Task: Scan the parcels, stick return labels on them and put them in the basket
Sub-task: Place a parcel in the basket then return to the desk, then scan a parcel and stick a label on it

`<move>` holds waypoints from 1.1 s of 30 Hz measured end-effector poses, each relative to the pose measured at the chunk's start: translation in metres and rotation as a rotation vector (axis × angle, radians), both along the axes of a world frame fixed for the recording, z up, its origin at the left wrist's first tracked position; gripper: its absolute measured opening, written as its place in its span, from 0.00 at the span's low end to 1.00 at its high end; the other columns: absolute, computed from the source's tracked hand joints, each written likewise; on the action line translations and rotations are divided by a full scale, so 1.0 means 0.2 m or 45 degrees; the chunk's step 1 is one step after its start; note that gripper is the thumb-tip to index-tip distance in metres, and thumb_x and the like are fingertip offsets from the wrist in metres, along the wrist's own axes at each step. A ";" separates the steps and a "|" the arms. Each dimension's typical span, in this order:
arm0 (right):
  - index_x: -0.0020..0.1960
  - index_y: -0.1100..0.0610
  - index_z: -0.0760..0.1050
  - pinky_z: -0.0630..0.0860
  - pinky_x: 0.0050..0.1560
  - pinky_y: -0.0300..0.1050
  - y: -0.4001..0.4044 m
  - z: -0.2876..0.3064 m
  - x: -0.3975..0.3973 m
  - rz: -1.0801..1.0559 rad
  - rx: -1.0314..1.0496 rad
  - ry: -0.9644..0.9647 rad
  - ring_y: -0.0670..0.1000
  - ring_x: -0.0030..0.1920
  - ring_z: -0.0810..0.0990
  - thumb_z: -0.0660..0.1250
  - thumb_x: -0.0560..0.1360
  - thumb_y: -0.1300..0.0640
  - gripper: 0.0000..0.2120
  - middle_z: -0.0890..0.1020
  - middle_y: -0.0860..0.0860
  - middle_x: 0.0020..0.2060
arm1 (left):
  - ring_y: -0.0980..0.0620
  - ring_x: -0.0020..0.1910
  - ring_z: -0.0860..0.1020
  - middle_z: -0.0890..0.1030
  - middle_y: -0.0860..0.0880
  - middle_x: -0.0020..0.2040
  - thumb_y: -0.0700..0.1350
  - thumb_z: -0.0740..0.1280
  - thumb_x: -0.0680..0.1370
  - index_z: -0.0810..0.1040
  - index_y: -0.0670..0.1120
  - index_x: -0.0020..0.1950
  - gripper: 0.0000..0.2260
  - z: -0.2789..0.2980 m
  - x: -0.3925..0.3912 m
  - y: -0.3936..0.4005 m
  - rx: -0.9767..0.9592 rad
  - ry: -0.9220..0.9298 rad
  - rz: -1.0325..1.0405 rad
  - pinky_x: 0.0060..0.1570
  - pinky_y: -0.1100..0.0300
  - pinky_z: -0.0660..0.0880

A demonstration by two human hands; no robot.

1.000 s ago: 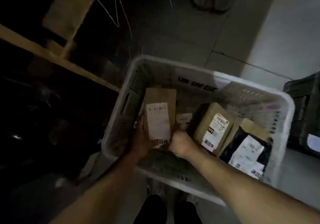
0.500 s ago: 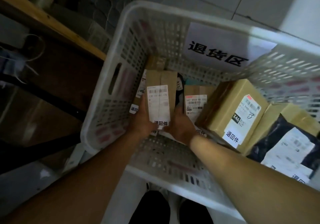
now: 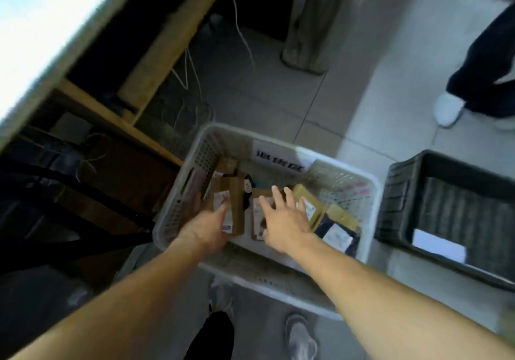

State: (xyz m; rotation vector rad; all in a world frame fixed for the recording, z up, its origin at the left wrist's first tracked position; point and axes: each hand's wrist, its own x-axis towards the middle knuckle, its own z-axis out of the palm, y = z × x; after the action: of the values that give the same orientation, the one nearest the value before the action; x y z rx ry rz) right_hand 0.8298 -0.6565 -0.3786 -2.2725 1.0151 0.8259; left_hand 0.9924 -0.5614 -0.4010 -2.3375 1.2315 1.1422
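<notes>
Head view, left to right. The left hand point(image 3: 207, 227) reaches over the near wall of the white basket point(image 3: 370, 189), fingers loosely spread and closed on nothing; its fingertips lie against the lower label of the brown parcel point(image 3: 232, 206), which rests inside the basket at about 1 o'clock from the palm, long axis running 12 to 6 o'clock. The right hand point(image 3: 284, 220) hovers with fingers splayed wide, empty, above a second labelled parcel point(image 3: 257, 220); contact cannot be told. The left hand is nearer the brown parcel. A tan parcel point(image 3: 308, 206) and a dark bag point(image 3: 338, 235) lie at 3 o'clock. A black crate point(image 3: 395, 192) stands beside the basket.
</notes>
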 end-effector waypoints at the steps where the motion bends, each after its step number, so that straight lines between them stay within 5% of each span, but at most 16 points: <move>1: 0.82 0.51 0.46 0.45 0.77 0.64 -0.02 0.15 -0.03 0.009 -0.034 -0.021 0.63 0.79 0.40 0.63 0.79 0.53 0.38 0.42 0.56 0.80 | 0.41 0.80 0.51 0.50 0.46 0.82 0.58 0.63 0.79 0.44 0.59 0.81 0.37 0.18 -0.06 -0.01 -0.005 -0.058 -0.048 0.76 0.42 0.54; 9: 0.80 0.48 0.50 0.46 0.76 0.64 0.06 1.43 -0.29 0.101 -0.304 -0.296 0.61 0.79 0.41 0.61 0.80 0.46 0.33 0.44 0.54 0.80 | 0.39 0.80 0.47 0.50 0.45 0.82 0.57 0.60 0.79 0.46 0.58 0.81 0.35 1.44 -0.40 0.26 -0.347 -0.384 0.133 0.77 0.40 0.51; 17: 0.80 0.46 0.51 0.46 0.76 0.65 0.55 2.23 -0.31 0.393 -0.513 -0.490 0.61 0.79 0.42 0.59 0.80 0.42 0.33 0.46 0.54 0.81 | 0.39 0.80 0.43 0.49 0.46 0.82 0.58 0.63 0.79 0.44 0.60 0.81 0.36 2.31 -0.46 0.85 -0.535 -0.560 0.324 0.77 0.36 0.44; 26: 0.79 0.44 0.55 0.47 0.78 0.61 1.22 2.83 0.01 0.594 -0.472 -0.873 0.56 0.80 0.43 0.60 0.79 0.39 0.31 0.52 0.49 0.80 | 0.38 0.79 0.36 0.42 0.47 0.82 0.60 0.61 0.80 0.44 0.61 0.80 0.35 2.86 -0.39 1.64 -0.533 -0.636 0.734 0.75 0.34 0.38; 33: 0.77 0.43 0.60 0.51 0.78 0.56 1.66 2.98 0.29 0.632 -0.316 -1.134 0.52 0.79 0.50 0.65 0.77 0.39 0.31 0.59 0.46 0.78 | 0.40 0.79 0.37 0.43 0.49 0.82 0.60 0.61 0.80 0.45 0.61 0.81 0.34 3.00 -0.29 2.20 -0.562 -0.761 1.026 0.75 0.34 0.40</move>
State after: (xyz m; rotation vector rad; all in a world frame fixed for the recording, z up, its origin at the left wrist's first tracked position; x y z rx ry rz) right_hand 0.8883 -0.3239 0.2167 -2.7065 0.1447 -0.2117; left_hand 0.9343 -0.1220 0.1989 -3.2919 0.3290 0.2274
